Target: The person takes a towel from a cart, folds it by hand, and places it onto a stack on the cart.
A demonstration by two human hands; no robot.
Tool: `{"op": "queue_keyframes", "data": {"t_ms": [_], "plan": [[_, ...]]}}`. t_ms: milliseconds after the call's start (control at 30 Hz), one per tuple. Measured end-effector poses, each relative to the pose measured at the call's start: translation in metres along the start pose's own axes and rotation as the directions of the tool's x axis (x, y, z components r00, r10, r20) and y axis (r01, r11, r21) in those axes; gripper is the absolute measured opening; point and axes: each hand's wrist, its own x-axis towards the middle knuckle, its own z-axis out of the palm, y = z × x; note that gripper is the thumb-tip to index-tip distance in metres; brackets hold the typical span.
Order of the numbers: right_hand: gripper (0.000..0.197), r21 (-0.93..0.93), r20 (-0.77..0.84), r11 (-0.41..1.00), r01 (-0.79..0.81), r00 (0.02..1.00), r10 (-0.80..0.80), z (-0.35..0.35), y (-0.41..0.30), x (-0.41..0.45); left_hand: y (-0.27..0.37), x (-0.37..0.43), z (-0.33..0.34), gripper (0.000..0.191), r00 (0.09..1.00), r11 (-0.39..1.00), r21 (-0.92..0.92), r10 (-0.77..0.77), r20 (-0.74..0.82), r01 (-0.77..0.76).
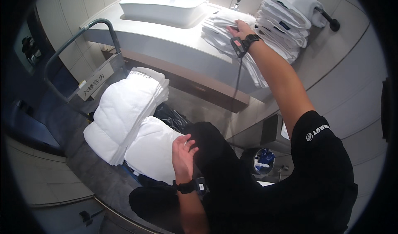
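Note:
My right hand [241,30] reaches out to the counter and touches the front edge of a pile of folded white towels [217,36]. Some of its fingers are hidden against the cloth, so whether it grips a towel is unclear. In front of my knee, my left hand [182,156] is raised with fingers apart and nothing in it. Beside it lies a low pile of folded white towels [152,145]. A taller stack of thick white towels [124,106] leans over next to that pile, on a hand trolley whose bed is mostly hidden.
The trolley's grey tubular handle [107,24] carries a sign with writing. A white basin [164,8] and a soap dispenser [236,4] stand on the counter [146,32]. More towels [283,26] are stacked by the wall rail [333,24]. A bin [264,161] stands at my right.

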Motion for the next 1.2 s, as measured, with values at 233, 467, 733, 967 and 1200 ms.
{"op": "queue_keyframes", "data": {"t_ms": [233,467,733,967,1200], "plan": [[0.032,0.727,0.04,0.518,-0.451,0.781,0.623,0.004,-0.03,0.002,-0.001,0.002,-0.007,0.033,1.0,1.0,-0.008,-0.014,0.022,0.014],[0.043,0.872,0.432,-0.135,-0.47,0.613,0.662,-0.01,-0.064,-0.011,-0.014,0.008,-0.025,0.031,0.996,0.999,-0.028,-0.044,-0.081,0.042],[0.038,0.196,0.09,0.916,-0.35,0.937,0.338,-0.025,-0.05,0.01,-0.021,0.009,-0.036,0.031,0.993,0.997,-0.038,-0.075,-0.088,0.072],[0.036,0.948,0.085,0.223,-0.229,0.853,0.515,-0.043,-0.092,0.033,-0.02,0.009,-0.033,0.03,0.985,0.994,-0.058,-0.103,-0.135,0.096],[0.026,0.304,-0.093,0.812,-0.499,0.832,0.546,-0.047,0.007,0.051,-0.023,0.013,-0.034,0.029,0.98,0.991,-0.069,-0.126,-0.152,0.117]]}}
